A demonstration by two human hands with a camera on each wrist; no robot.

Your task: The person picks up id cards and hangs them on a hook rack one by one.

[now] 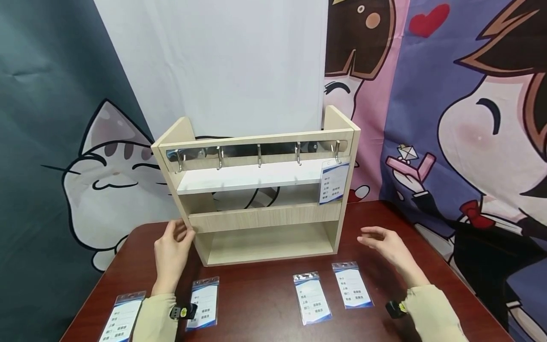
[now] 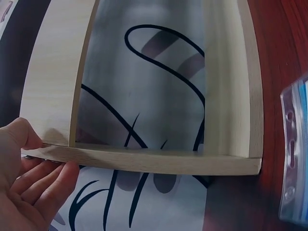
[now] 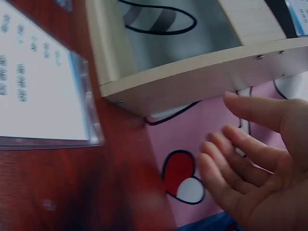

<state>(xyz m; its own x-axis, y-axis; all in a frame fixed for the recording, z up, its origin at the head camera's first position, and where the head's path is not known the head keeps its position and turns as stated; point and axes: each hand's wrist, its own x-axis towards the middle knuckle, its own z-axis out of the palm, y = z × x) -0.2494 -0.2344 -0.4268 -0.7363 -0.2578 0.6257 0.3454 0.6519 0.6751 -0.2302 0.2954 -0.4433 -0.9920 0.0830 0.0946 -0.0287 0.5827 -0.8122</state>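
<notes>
The wooden rack [image 1: 265, 218] stands upright on the table [image 1: 252, 294], one badge [image 1: 333, 183] hanging at its right-end hook [image 1: 337, 151]. The left hand [image 1: 172, 251] pinches the left side panel [image 2: 159, 161], thumb at the front edge, fingers against the outer face. The right hand [image 1: 391, 244] holds nothing, fingers loosely bent, off the right side; the hands are well apart. Recommended: light, level pressure, as a one-sided pull would likely turn the rack and swing the badge; bracing low on the opposite panel should help. Rear base hidden; margin to the table's far edge undetermined. Open room exists rightward; loose cards [image 1: 352, 287] near the front edge restrict forward sliding.
</notes>
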